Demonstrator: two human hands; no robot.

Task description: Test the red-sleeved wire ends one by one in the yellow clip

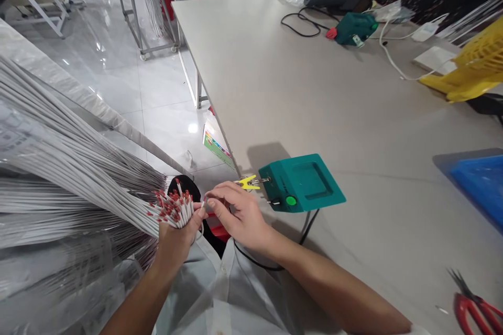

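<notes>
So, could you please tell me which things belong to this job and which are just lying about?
Seemingly in the job:
- red-tipped white strands, in the left hand
- teal box and yellow clip, near the right hand

Apparently lying about:
- red-handled scissors
- blue tray
- yellow plastic object

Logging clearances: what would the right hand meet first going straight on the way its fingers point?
Likely the single strand end beside the red-tipped bundle in the left hand; depth is unclear, so they may be touching.

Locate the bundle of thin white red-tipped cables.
In the head view, the red-tipped bundle sits in the left hand, lower left of centre, just left of the right hand and the smooth pale-grey tabletop.
</notes>
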